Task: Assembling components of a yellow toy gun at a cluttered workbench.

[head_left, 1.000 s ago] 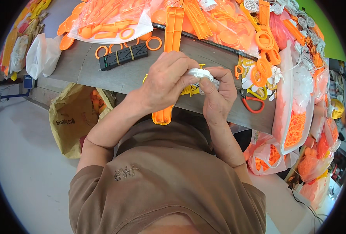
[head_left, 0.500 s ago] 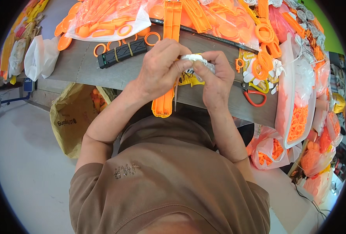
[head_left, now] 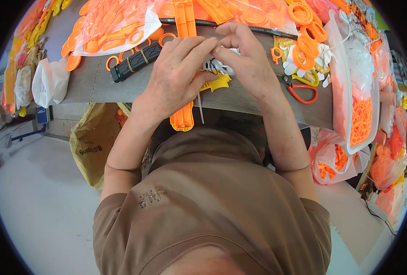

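Dark-wired white plastic piece (head_left: 226, 68) is being partly hidden, in the head view, between the half-curled left hand (head_left: 176, 75) and bent-fingered right hand (head_left: 250, 64), beside a long orange plastic bar (head_left: 182, 118); whether the piece is being gripped by either cannot be told

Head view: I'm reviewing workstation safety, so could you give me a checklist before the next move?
1. White plastic part between left hand and right hand: ok, partly visible.
2. Grip on it secure: cannot tell, contacts hidden.
3. Metal tool with red and yellow handles clear of right hand: ok, lying apart.
4. Long orange plastic channel fully over grey tabletop: not ok, near end reaches past the edge.
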Motion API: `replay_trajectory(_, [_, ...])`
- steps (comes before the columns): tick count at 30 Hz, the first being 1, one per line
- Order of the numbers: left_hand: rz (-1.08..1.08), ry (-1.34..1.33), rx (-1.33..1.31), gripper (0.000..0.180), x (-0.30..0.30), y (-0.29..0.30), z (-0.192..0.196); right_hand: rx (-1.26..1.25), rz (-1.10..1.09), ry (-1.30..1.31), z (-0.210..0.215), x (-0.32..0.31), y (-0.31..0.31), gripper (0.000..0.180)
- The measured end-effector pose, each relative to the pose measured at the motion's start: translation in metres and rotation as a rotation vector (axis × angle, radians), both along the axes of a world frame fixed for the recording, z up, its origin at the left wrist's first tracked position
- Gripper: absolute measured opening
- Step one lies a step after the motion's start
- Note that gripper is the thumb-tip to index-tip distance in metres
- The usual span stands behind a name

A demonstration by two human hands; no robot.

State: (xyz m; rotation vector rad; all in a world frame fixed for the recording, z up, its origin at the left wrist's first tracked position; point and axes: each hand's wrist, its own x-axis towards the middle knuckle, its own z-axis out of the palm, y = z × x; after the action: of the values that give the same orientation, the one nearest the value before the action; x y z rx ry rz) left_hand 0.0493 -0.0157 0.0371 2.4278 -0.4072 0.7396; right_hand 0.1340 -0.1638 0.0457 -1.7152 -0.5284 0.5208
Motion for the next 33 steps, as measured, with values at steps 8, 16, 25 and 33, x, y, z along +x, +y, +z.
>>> replay_trajectory(8, [-0.015,0.091,-0.048,0.054,-0.009,0.0,0.004,-0.013,0.136,0.007,0.005,-0.002,-0.002,0.036])
replay_trajectory(16, [0.049,0.03,0.029,0.051,-0.013,-0.004,0.008,0.07,0.163,0.004,0.004,-0.008,-0.001,0.034])
replay_trajectory(25, [0.066,0.036,-0.198,0.051,-0.024,0.007,-0.012,0.028,0.321,-0.388,-0.012,0.009,-0.045,0.063])
replay_trajectory(33, [0.083,0.009,-0.372,0.045,-0.026,0.013,-0.024,-0.117,0.524,-0.604,-0.034,0.009,-0.031,0.087])
